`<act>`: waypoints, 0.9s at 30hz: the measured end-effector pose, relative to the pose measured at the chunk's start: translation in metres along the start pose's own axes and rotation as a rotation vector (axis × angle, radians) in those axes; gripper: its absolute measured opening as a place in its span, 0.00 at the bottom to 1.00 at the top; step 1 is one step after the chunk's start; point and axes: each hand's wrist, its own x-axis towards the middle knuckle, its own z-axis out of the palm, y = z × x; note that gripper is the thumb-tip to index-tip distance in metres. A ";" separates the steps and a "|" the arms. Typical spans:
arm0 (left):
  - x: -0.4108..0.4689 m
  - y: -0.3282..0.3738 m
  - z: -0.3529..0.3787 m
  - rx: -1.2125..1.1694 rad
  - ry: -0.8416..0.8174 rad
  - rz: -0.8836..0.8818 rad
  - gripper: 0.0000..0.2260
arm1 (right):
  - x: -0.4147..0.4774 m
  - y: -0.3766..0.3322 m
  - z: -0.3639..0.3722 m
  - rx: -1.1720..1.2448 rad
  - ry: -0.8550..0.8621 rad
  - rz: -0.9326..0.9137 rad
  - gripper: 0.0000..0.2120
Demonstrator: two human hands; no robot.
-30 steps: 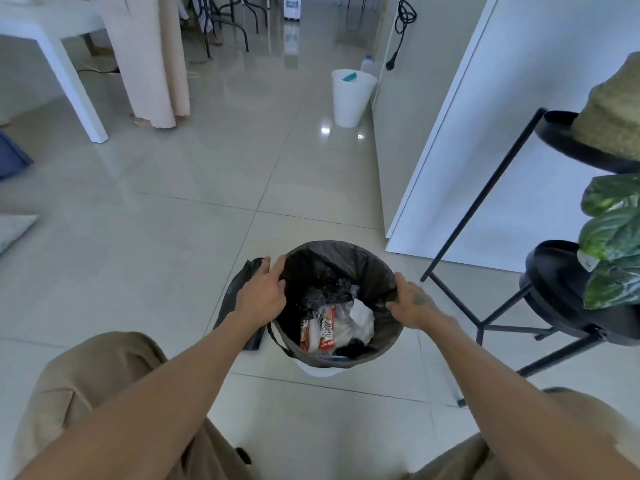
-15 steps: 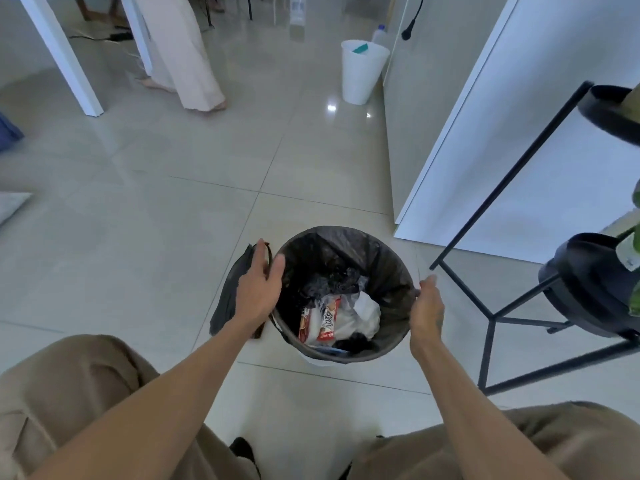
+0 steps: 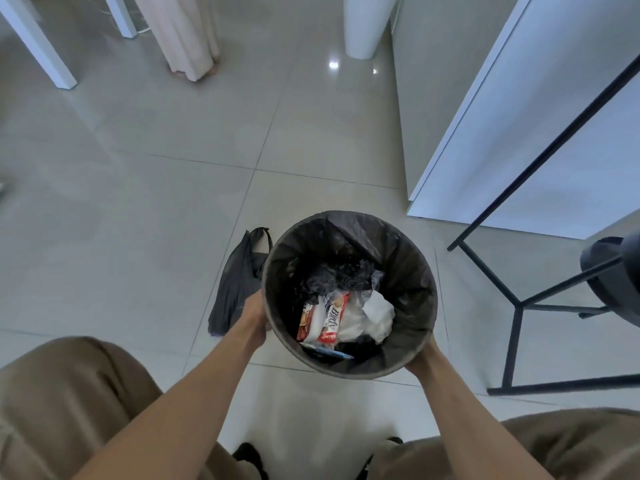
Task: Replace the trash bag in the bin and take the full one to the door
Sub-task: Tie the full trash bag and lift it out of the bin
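Seen from above, a round bin (image 3: 349, 370) lined with a dark trash bag (image 3: 398, 271) fills the lower centre of the frame, standing on pale floor tiles (image 3: 138, 202). The bag's edge is folded over the rim, which keeps its mouth open, and inside lie a red-and-white snack wrapper (image 3: 323, 323), crumpled white paper (image 3: 375, 315) and dark scrunched plastic.

Both bare forearms reach up from the bottom of the frame. The left hand (image 3: 254, 317) presses against the left outside of the rim, and the right hand (image 3: 420, 356) cups the lower right edge. The fingers of both are hidden behind the rim, so I cannot tell how tightly they close or whether they pinch the bag itself. Placed on opposite sides, they look set either to steady the bin or to start peeling the liner off.

Just left of the bin, a second dark bag (image 3: 235, 289) lies flat on the floor, probably the replacement, within easy reach. A black metal stand (image 3: 516, 306) occupies the right side.
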 end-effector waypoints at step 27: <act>-0.109 0.028 -0.024 0.316 0.324 0.463 0.04 | -0.128 -0.063 -0.052 0.210 -0.077 -0.385 0.06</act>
